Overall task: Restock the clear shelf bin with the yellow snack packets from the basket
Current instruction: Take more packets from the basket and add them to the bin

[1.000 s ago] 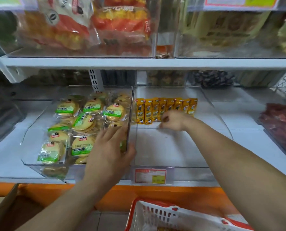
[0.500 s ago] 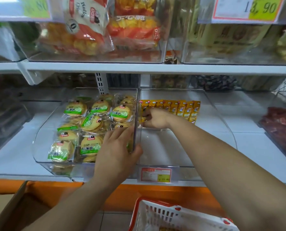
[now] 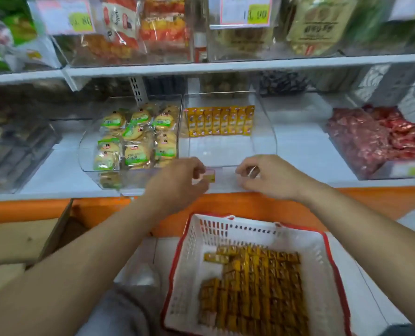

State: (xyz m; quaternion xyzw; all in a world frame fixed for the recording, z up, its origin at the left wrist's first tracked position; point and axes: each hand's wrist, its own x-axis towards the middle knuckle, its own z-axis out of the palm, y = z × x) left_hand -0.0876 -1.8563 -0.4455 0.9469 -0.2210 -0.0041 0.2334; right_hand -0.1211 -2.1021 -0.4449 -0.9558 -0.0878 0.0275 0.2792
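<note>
You've a clear bin (image 3: pixel 221 149) w/ yellow packets (image 3: pixel 219 121) at its back. Tag (image 3: pixel 209 177) on bin front: pink, yellow patch. Left of bin: pale-yellow cookies (image 3: pixel 136 134), green labels. Right of bin: dark-red wraps (image 3: pixel 376 137). Below bin: orange strip (image 3: pixel 226 207), then white slotted basket (image 3: pixel 250 229), red rim, w/ dull yellow-brown packets.

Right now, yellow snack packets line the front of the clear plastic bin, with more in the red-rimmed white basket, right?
No. Head view: the yellow snack packets line the back of the clear plastic bin; the red-rimmed white basket holds more.
</note>
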